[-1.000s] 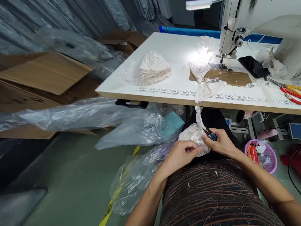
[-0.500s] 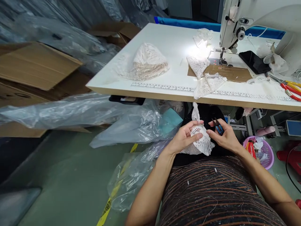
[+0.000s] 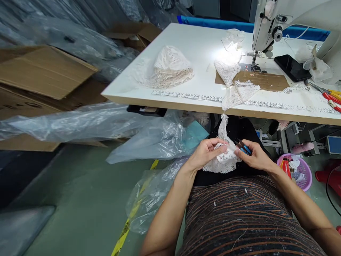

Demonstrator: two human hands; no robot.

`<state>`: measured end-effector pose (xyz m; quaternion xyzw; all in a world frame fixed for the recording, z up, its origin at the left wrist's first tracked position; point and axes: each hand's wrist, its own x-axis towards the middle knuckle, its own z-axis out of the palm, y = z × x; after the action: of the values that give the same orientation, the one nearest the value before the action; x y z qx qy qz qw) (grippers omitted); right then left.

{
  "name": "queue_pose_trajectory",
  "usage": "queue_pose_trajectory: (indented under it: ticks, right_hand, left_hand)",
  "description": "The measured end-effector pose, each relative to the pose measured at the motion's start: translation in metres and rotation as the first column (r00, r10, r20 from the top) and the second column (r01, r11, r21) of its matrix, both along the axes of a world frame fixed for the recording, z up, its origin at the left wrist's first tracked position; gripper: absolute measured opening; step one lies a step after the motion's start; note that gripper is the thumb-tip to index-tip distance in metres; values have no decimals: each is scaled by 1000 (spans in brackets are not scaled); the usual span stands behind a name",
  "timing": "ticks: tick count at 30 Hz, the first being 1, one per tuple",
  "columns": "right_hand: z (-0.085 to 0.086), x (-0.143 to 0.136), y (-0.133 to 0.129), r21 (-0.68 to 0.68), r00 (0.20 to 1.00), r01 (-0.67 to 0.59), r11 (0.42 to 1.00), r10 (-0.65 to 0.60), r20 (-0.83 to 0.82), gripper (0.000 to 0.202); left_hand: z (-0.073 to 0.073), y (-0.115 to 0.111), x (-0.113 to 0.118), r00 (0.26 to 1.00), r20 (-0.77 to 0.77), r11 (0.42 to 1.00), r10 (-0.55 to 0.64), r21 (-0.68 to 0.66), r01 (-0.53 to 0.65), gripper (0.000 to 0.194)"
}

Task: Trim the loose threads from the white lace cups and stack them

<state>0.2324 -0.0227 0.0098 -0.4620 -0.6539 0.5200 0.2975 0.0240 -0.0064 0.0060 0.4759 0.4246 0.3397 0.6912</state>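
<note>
My left hand [image 3: 206, 153] pinches a white lace piece [image 3: 222, 163] over my lap. Blue thread snips [image 3: 243, 146] with dark blades sit in my right hand [image 3: 254, 155], whose thumb and fingertips also touch the right edge of that lace. From the held piece a narrow lace strip [image 3: 223, 126] runs up to more lace pieces [image 3: 239, 93] hanging over the table edge. These are linked in a chain that leads back toward the sewing machine [image 3: 262, 35].
On the white table [image 3: 133, 80] lie a stack of lace cups [image 3: 174, 67], a black phone [image 3: 292, 67] and red-handled pliers [image 3: 330, 101]. A pink basket [image 3: 308, 176] with scraps stands on the floor at right. Plastic sheeting [image 3: 149, 138] and cardboard boxes [image 3: 48, 71] crowd the left.
My right hand has moved left to the lace, and its fingertips now touch it. The lace in my left hand has turned and shifted slightly. The view has moved a little.
</note>
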Motion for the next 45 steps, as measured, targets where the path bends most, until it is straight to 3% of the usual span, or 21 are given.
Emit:
queue_pose_trajectory:
  ticks: [3,7,11,14,21,26,30,35,38,40,45]
  right_hand:
    - [6,0,7,130,998,31,991,-38,53,29]
    - [12,-5,13,239,994,-27,971,1,109,37]
    - [10,-13,14,237,959,-74,969,4,282,50]
    - [9,-20,17,244,939,-88,966,-1,344,47]
    - [9,-26,20,254,935,11,967,-99,340,41]
    - [9,-25,13,248,951,-60,967,-20,309,44]
    - [7,-28,12,259,934,-31,965,-64,352,42]
    - [2,-25,15,258,955,128,958,-189,228,38]
    - [-4,-20,29,251,913,358,899,-393,109,40]
    - [-8,-19,44,239,885,444,864,-464,33,42]
    - [-16,-27,81,205,921,389,898,-384,-66,34]
  left_hand:
    - [3,-1,0,999,-45,999,21,25,-20,45]
    - [4,-2,-2,995,-90,995,40,97,-31,46]
    - [5,-3,-5,992,-123,991,19,136,-2,44]
    - [6,-3,-6,986,-167,989,20,151,5,42]
    - [7,-2,-9,980,-182,980,85,191,-49,34]
    - [8,-1,-10,978,-195,980,77,193,-39,30]
    - [10,-2,-8,975,-210,981,77,189,-37,30]
    - [10,-1,-7,977,-203,989,67,144,-38,32]
    - [9,0,-8,967,-251,991,52,134,-19,34]
    - [10,1,-9,958,-285,987,37,159,9,34]
    - [16,2,-13,949,-313,971,32,234,45,32]
